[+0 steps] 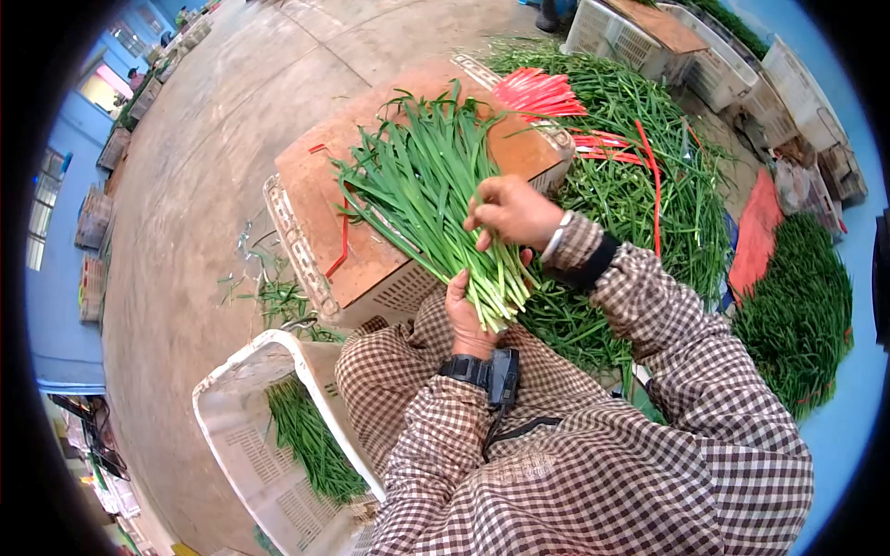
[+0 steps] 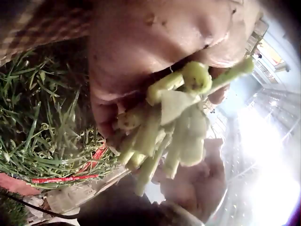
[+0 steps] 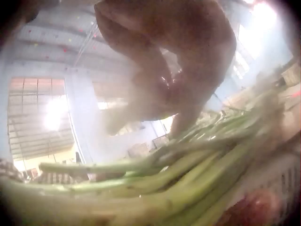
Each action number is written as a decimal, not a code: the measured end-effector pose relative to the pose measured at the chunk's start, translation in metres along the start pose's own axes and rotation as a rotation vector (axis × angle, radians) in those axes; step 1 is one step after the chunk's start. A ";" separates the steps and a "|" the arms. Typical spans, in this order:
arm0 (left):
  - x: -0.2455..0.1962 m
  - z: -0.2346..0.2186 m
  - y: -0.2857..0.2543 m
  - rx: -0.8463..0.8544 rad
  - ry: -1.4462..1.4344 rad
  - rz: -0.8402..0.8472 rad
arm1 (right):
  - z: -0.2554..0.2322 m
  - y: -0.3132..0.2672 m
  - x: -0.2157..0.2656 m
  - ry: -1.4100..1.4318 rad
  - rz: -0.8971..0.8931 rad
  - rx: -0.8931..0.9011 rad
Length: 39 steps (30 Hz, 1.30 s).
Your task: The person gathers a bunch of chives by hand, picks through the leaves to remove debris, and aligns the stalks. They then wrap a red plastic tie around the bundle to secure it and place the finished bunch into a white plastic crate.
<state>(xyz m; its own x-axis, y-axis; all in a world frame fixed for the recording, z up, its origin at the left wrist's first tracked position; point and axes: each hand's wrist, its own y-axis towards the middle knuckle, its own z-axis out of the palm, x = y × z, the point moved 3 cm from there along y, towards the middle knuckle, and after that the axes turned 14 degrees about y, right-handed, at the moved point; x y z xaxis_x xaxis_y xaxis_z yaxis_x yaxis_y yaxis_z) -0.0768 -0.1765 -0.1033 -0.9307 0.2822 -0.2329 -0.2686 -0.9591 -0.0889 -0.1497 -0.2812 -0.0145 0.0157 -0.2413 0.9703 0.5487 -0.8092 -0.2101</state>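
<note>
A bunch of long green leaves with pale stalks [image 1: 431,181] lies partly on a brown board [image 1: 301,208]. The left hand [image 1: 471,320] grips it near the cut ends, with its thumb along the near side. Cut ends [image 2: 162,134] stick out below the left palm [image 2: 155,42] in the left wrist view. Over the stalks, the right hand [image 1: 517,213] has its fingers curled, and finger and thumb pinch at the bunch. In the right wrist view that hand [image 3: 178,56] is blurred above the stalks [image 3: 164,188], and how many it holds is unclear.
Red strips [image 1: 538,94] lie beyond the board's right corner. A large heap of loose greens [image 1: 686,204] is on the right, a darker pile [image 1: 797,306] farther right. At lower left a white crate [image 1: 241,408] holds greens. More crates [image 1: 616,42] stand at the back right.
</note>
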 end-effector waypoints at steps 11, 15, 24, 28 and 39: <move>0.009 -0.036 -0.007 -0.194 0.127 -0.026 | 0.056 0.009 -0.015 -0.994 -0.308 0.238; 0.007 -0.041 -0.001 -0.189 0.072 -0.071 | 0.033 0.003 -0.001 -0.183 -0.069 0.102; 0.006 -0.024 -0.001 -0.219 0.115 -0.024 | -0.028 -0.002 -0.027 0.130 0.030 -0.257; 0.005 -0.018 -0.002 -0.133 0.038 -0.056 | -0.029 0.001 -0.027 0.217 -0.012 -0.235; 0.006 -0.009 0.004 0.001 0.025 -0.079 | -0.061 0.034 -0.027 0.203 -0.057 -0.248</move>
<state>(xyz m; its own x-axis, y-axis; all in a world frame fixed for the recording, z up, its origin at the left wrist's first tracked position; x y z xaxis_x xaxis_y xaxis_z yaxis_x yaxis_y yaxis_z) -0.0811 -0.1780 -0.1137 -0.9001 0.3578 -0.2488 -0.3415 -0.9337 -0.1071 -0.1823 -0.3353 -0.0551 -0.1902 -0.2737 0.9428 0.3234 -0.9242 -0.2031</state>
